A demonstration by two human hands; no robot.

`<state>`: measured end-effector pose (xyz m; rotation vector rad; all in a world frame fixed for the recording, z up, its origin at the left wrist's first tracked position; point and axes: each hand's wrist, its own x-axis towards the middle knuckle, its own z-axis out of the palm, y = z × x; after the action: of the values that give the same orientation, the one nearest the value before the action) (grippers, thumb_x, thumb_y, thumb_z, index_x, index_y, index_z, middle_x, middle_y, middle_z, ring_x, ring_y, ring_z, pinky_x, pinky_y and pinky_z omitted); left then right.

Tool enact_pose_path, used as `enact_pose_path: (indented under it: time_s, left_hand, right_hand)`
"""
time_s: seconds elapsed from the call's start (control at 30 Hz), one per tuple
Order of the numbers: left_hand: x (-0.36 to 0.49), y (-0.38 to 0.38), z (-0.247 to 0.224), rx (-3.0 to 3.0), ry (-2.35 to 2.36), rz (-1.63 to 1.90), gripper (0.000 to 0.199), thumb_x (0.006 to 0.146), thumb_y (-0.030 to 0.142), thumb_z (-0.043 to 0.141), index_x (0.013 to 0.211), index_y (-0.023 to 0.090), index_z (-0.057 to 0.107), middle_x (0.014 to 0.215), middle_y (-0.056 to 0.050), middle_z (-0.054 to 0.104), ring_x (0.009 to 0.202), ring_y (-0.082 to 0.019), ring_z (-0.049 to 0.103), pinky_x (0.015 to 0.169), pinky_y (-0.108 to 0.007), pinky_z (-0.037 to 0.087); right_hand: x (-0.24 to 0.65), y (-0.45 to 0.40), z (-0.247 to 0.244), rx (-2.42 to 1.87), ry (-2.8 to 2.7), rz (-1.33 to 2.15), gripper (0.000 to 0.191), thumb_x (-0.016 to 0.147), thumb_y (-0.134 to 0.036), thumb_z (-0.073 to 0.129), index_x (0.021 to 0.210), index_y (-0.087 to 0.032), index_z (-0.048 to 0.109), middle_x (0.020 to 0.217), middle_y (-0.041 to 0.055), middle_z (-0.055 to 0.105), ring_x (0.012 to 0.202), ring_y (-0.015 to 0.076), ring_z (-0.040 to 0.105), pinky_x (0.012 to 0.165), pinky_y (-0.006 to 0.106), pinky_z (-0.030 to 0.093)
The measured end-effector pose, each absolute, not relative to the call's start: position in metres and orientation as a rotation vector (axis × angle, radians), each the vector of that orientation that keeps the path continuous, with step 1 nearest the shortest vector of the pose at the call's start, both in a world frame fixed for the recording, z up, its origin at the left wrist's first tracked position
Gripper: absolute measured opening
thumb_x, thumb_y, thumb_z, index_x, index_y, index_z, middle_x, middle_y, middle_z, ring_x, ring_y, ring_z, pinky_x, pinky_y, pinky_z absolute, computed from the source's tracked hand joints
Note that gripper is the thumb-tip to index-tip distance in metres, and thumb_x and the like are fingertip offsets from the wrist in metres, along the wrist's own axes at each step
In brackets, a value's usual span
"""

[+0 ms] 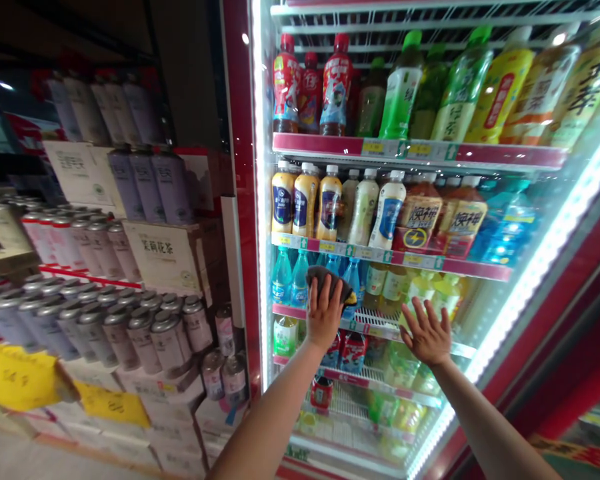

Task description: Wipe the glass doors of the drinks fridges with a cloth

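Note:
My left hand (324, 312) presses a dark grey cloth (325, 275) with a yellowish edge, its fingers lying over the cloth. The hand and cloth are in front of the cooler's third shelf, covering part of the blue bottles (301, 277) there. To the right, my right hand (429, 333) is empty, its fingers spread and palm facing the cooler (390, 325). It looks laid against a clear glass front, though the contact itself is hard to see. Near its fingertips stand pale yellow-green bottles (423, 287).
Bottled drinks line the upper shelf (430, 150) and the second shelf (380, 253). A bright light strip (510, 307) edges the cooler on the right. Left of the red frame (243, 133), several metallic cans (170, 337) stand on stacked cartons (167, 257), with yellow signs (23, 377) below.

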<state>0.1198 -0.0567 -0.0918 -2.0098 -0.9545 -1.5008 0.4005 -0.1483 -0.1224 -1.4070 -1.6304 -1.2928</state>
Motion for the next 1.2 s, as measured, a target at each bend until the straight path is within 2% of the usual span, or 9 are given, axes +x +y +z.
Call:
enact_pose_path:
  time_s: [0.17,0.33,0.4,0.63,0.77,0.93,1.0,1.13,1.2]
  left_hand:
    - [0.090,-0.060,-0.135,-2.005,-0.848,-1.311,0.069,0.093,0.020,0.063,0.156,0.029,0.036,0.164,-0.005,0.035,0.156,-0.030,0.015,0.123,-0.048,0.035]
    - [0.133,-0.065,-0.089,-1.879,-1.093,-1.628,0.072,0.095,0.022,0.060,0.159,0.024,0.028,0.169,-0.011,0.019,0.156,-0.037,0.008,0.122,-0.060,0.032]
    - [0.160,-0.072,-0.076,-1.876,-1.088,-1.646,0.071,0.095,0.023,0.059,0.159,0.021,0.028,0.169,-0.013,0.018,0.156,-0.038,0.007,0.122,-0.061,0.031]
    - [0.151,-0.078,-0.116,-2.051,-0.539,-1.156,0.061,0.095,0.018,0.059,0.152,0.033,0.043,0.166,0.003,0.031,0.157,-0.025,0.011,0.127,-0.044,0.027]
    - [0.150,-0.076,-0.089,-1.984,-0.806,-1.386,0.068,0.094,0.022,0.061,0.156,0.028,0.036,0.167,-0.004,0.027,0.157,-0.030,0.011,0.125,-0.050,0.030]
    - [0.191,-0.082,-0.049,-1.943,-0.974,-1.602,0.070,0.095,0.025,0.060,0.158,0.023,0.030,0.169,-0.009,0.019,0.157,-0.036,0.006,0.123,-0.059,0.030]
    - [0.191,-0.082,-0.062,-2.002,-0.835,-1.470,0.069,0.094,0.023,0.061,0.157,0.025,0.034,0.168,-0.008,0.025,0.157,-0.034,0.009,0.124,-0.055,0.031]
    - [0.150,-0.075,-0.109,-2.103,-0.387,-1.070,0.065,0.093,0.014,0.058,0.151,0.036,0.042,0.163,0.004,0.037,0.155,-0.020,0.022,0.125,-0.041,0.033]
    - [0.131,-0.069,-0.117,-2.090,-0.461,-1.083,0.065,0.092,0.011,0.056,0.151,0.035,0.043,0.162,0.003,0.038,0.155,-0.021,0.021,0.125,-0.041,0.032]
  right_hand:
    - [0.403,-0.144,-0.124,-1.375,-1.633,-1.312,0.073,0.093,-0.045,0.055,0.160,-0.033,0.027,0.162,0.0055,0.038,0.150,0.0299,0.033,0.124,0.053,0.014]
    - [0.403,-0.141,-0.123,-1.426,-1.646,-1.317,0.068,0.094,-0.047,0.056,0.157,-0.032,0.035,0.159,0.0070,0.044,0.149,0.0294,0.034,0.124,0.052,0.011]
    - [0.403,-0.142,-0.121,-1.448,-1.662,-1.309,0.065,0.094,-0.048,0.056,0.155,-0.031,0.040,0.156,0.0077,0.048,0.150,0.0292,0.033,0.125,0.052,0.010]
    - [0.401,-0.150,-0.111,-1.568,-1.750,-1.222,0.056,0.095,-0.047,0.056,0.149,-0.031,0.050,0.154,0.0077,0.051,0.150,0.0296,0.032,0.125,0.053,0.005]
    - [0.398,-0.154,-0.106,-1.616,-1.794,-1.168,0.061,0.096,-0.047,0.055,0.153,-0.030,0.043,0.158,0.0078,0.045,0.151,0.0305,0.029,0.125,0.055,0.004]
    - [0.387,-0.165,-0.096,-1.624,-1.828,-1.122,0.069,0.099,-0.041,0.050,0.161,-0.025,0.024,0.165,0.0093,0.029,0.155,0.0314,0.019,0.125,0.059,0.008]
    - [0.385,-0.174,-0.095,-1.606,-1.856,-1.123,0.070,0.101,-0.035,0.046,0.162,-0.021,0.017,0.166,0.0097,0.025,0.155,0.0294,0.018,0.126,0.057,0.011]
    - [0.392,-0.200,-0.110,-1.591,-1.969,-1.152,0.070,0.100,-0.021,0.042,0.162,-0.018,0.011,0.166,0.0078,0.027,0.155,0.0236,0.020,0.127,0.051,0.012]
    - [0.400,-0.215,-0.126,-1.623,-2.023,-1.158,0.070,0.098,-0.018,0.041,0.162,-0.019,0.013,0.165,0.0054,0.028,0.155,0.0226,0.021,0.128,0.050,0.011]
